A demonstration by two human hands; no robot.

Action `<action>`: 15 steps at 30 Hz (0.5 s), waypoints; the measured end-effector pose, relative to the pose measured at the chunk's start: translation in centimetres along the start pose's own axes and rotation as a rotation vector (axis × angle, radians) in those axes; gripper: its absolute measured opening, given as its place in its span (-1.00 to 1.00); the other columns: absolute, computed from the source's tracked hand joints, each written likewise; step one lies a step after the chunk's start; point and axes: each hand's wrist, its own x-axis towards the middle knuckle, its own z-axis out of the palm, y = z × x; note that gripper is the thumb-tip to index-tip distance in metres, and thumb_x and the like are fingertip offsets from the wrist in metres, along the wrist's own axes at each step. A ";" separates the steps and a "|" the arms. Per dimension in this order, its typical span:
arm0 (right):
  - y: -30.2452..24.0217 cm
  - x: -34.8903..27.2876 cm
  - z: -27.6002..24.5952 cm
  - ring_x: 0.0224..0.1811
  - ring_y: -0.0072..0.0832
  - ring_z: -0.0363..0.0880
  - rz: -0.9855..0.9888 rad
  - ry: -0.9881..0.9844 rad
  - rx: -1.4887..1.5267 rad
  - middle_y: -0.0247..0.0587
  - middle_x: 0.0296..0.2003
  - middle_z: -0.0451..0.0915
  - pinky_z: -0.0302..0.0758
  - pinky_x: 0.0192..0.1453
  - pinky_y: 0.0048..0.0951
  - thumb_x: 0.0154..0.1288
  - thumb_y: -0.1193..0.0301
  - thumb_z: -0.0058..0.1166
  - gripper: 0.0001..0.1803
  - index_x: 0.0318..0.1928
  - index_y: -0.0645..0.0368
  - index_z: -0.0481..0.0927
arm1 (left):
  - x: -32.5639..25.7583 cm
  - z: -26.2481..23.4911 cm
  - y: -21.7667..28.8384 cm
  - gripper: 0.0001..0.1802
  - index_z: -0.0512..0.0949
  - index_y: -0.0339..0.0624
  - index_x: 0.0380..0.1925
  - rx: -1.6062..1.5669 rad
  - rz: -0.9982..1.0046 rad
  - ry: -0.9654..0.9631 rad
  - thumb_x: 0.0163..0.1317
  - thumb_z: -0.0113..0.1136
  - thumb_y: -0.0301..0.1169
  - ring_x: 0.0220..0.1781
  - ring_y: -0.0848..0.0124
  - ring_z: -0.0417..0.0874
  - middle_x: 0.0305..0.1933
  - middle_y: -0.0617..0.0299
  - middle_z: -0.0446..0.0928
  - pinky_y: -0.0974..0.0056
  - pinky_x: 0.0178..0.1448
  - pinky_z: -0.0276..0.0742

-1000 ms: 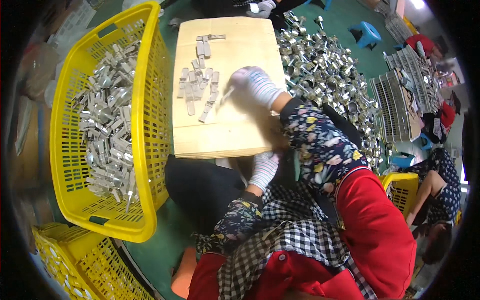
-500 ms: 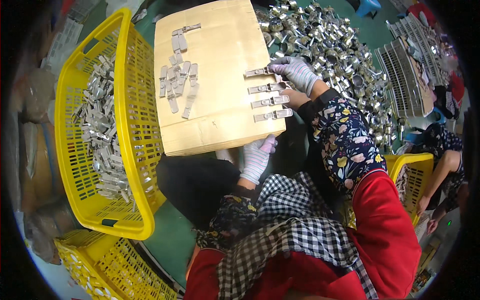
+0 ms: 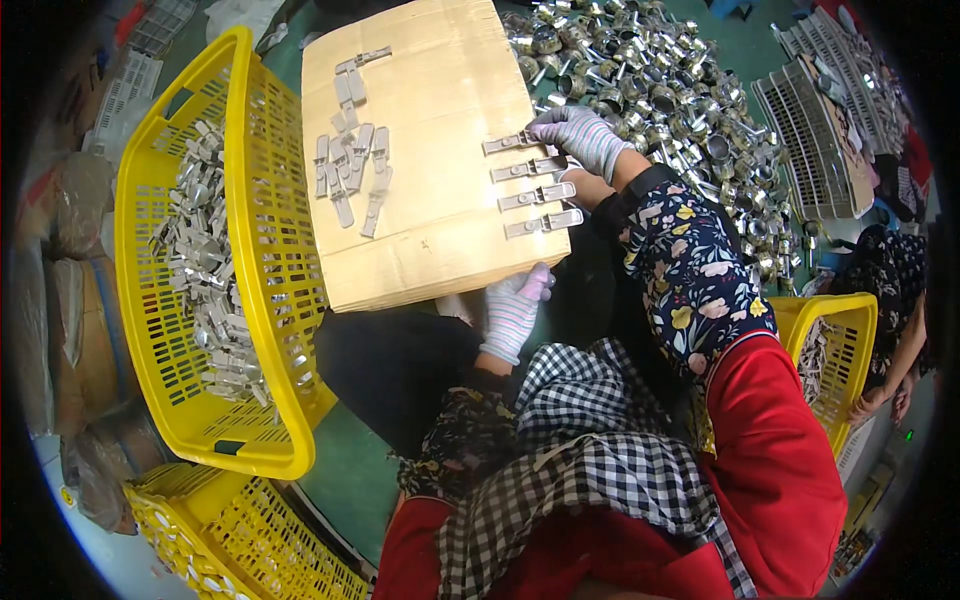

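Head view: right hand (image 3: 580, 137), gloved, fingers loosely curled, touches four flat metal clasps (image 3: 535, 184) on the cardboard board (image 3: 440, 90). Left hand (image 3: 515, 308) grips the board's near edge, fingers curled under.

Matt cardboard box (image 3: 430, 150), shiny metal clasps (image 3: 535, 195)

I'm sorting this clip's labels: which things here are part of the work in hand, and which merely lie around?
In use:
- right hand at four metal clasps in a row
- left hand at the cardboard board's edge
- loose clasps

Lying about:
- yellow basket of metal parts
- pile of metal fittings
- second yellow basket
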 end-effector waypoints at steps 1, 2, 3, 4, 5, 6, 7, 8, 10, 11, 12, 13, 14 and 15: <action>0.0 0.0 0.0 -0.26 -0.36 0.52 0.000 0.008 -0.008 -0.07 -0.29 0.57 0.42 -0.13 -0.42 -0.01 0.26 0.15 -0.58 -0.17 0.30 0.54 | 0.0 0.1 0.1 -0.74 0.55 -0.34 -0.36 -0.002 0.000 -0.002 0.13 0.12 -0.32 -0.53 0.59 0.47 -0.51 0.27 0.54 0.51 -0.37 0.39; 0.1 0.0 -0.1 -0.27 -0.36 0.52 0.000 0.016 -0.016 -0.07 -0.30 0.57 0.42 -0.13 -0.41 -0.01 0.26 0.15 -0.58 -0.18 0.30 0.54 | -0.1 0.2 0.3 -0.74 0.55 -0.34 -0.36 -0.027 0.006 -0.003 0.13 0.12 -0.32 -0.53 0.59 0.47 -0.51 0.27 0.54 0.50 -0.37 0.40; 0.0 -0.1 0.0 -0.27 -0.36 0.52 0.001 0.015 -0.018 -0.07 -0.30 0.57 0.42 -0.13 -0.41 -0.01 0.26 0.15 -0.58 -0.18 0.30 0.54 | -0.2 0.3 0.4 -0.74 0.55 -0.34 -0.36 -0.052 0.012 -0.002 0.13 0.12 -0.32 -0.53 0.59 0.47 -0.51 0.27 0.54 0.50 -0.37 0.40; 0.0 -0.1 0.0 -0.27 -0.38 0.52 0.002 0.014 -0.008 -0.08 -0.30 0.57 0.43 -0.14 -0.42 -0.01 0.26 0.15 -0.59 -0.19 0.30 0.54 | -0.1 0.3 0.3 -0.74 0.55 -0.34 -0.36 -0.053 0.011 -0.001 0.13 0.12 -0.32 -0.53 0.59 0.47 -0.51 0.27 0.54 0.50 -0.37 0.40; -0.1 -0.2 0.0 -0.28 -0.39 0.52 0.004 0.013 0.001 -0.09 -0.31 0.57 0.43 -0.15 -0.42 -0.01 0.26 0.15 -0.60 -0.20 0.30 0.55 | 0.0 0.3 0.2 -0.74 0.55 -0.34 -0.36 -0.072 0.004 -0.005 0.14 0.11 -0.32 -0.53 0.59 0.47 -0.51 0.27 0.54 0.50 -0.37 0.40; -0.1 -0.3 -0.1 -0.28 -0.39 0.52 0.004 0.014 0.000 -0.09 -0.31 0.57 0.43 -0.15 -0.42 -0.01 0.26 0.15 -0.60 -0.20 0.30 0.55 | 0.0 0.3 0.1 -0.74 0.55 -0.34 -0.36 -0.088 -0.003 -0.011 0.14 0.11 -0.32 -0.53 0.60 0.46 -0.51 0.27 0.54 0.50 -0.37 0.40; -0.1 -0.3 -0.2 -0.29 -0.41 0.52 -0.002 0.020 -0.008 -0.11 -0.32 0.57 0.43 -0.16 -0.44 -0.01 0.27 0.14 -0.61 -0.21 0.30 0.54 | 0.1 0.4 0.1 -0.74 0.55 -0.34 -0.36 -0.089 -0.003 -0.012 0.14 0.11 -0.32 -0.53 0.60 0.46 -0.51 0.27 0.54 0.50 -0.37 0.40; -0.1 -0.3 -0.3 -0.30 -0.43 0.52 -0.008 0.026 -0.016 -0.13 -0.33 0.57 0.43 -0.18 -0.45 -0.01 0.27 0.14 -0.62 -0.22 0.30 0.54 | 0.1 0.5 0.1 -0.75 0.55 -0.34 -0.35 -0.083 -0.010 -0.010 0.14 0.11 -0.33 -0.53 0.60 0.46 -0.51 0.27 0.53 0.50 -0.37 0.40; -0.2 -0.4 -0.3 -0.31 -0.44 0.53 -0.018 0.022 -0.024 -0.14 -0.33 0.57 0.44 -0.19 -0.47 0.00 0.29 0.14 -0.62 -0.20 0.30 0.53 | 0.1 0.6 0.3 -0.76 0.54 -0.34 -0.35 -0.077 -0.018 -0.008 0.14 0.11 -0.34 -0.53 0.60 0.46 -0.51 0.27 0.53 0.50 -0.37 0.40; -0.4 -0.4 -0.3 -0.32 -0.46 0.53 -0.030 0.016 -0.032 -0.15 -0.34 0.57 0.44 -0.20 -0.49 0.00 0.30 0.13 -0.62 -0.19 0.30 0.52 | 0.1 0.7 0.5 -0.76 0.54 -0.34 -0.35 -0.101 -0.021 -0.005 0.13 0.12 -0.34 -0.53 0.59 0.46 -0.51 0.27 0.53 0.51 -0.38 0.39; -0.8 -0.5 0.2 -0.36 -0.47 0.53 -0.059 0.041 -0.035 -0.15 -0.37 0.57 0.46 -0.23 -0.49 0.02 0.33 0.08 -0.65 -0.19 0.28 0.48 | -0.1 0.6 0.6 -0.76 0.54 -0.34 -0.36 -0.128 -0.025 0.006 0.13 0.12 -0.35 -0.54 0.59 0.46 -0.51 0.26 0.53 0.51 -0.38 0.39; -1.1 -0.8 0.5 -0.36 -0.47 0.53 -0.061 0.033 -0.037 -0.15 -0.37 0.57 0.46 -0.23 -0.49 0.02 0.33 0.08 -0.65 -0.19 0.28 0.48 | -0.1 0.3 0.1 -0.76 0.54 -0.34 -0.36 -0.132 -0.025 0.014 0.13 0.12 -0.35 -0.54 0.59 0.46 -0.51 0.26 0.53 0.51 -0.38 0.39; -1.6 -1.2 0.9 -0.50 -0.52 0.47 -0.047 0.054 -0.034 -0.23 -0.48 0.52 0.43 -0.41 -0.52 0.05 0.40 0.06 -0.75 -0.26 0.26 0.47 | 0.1 0.0 -0.5 -0.78 0.53 -0.34 -0.34 -0.081 -0.029 0.006 0.12 0.12 -0.38 -0.54 0.58 0.46 -0.51 0.26 0.52 0.51 -0.40 0.39; -2.3 -1.4 1.2 -0.64 -0.57 0.41 -0.040 0.071 -0.033 -0.31 -0.59 0.47 0.39 -0.58 -0.55 0.08 0.46 0.04 -0.86 -0.33 0.24 0.45 | 0.2 -0.2 -0.8 -0.80 0.51 -0.34 -0.33 -0.033 -0.028 0.005 0.12 0.12 -0.41 -0.54 0.57 0.45 -0.51 0.25 0.51 0.52 -0.42 0.38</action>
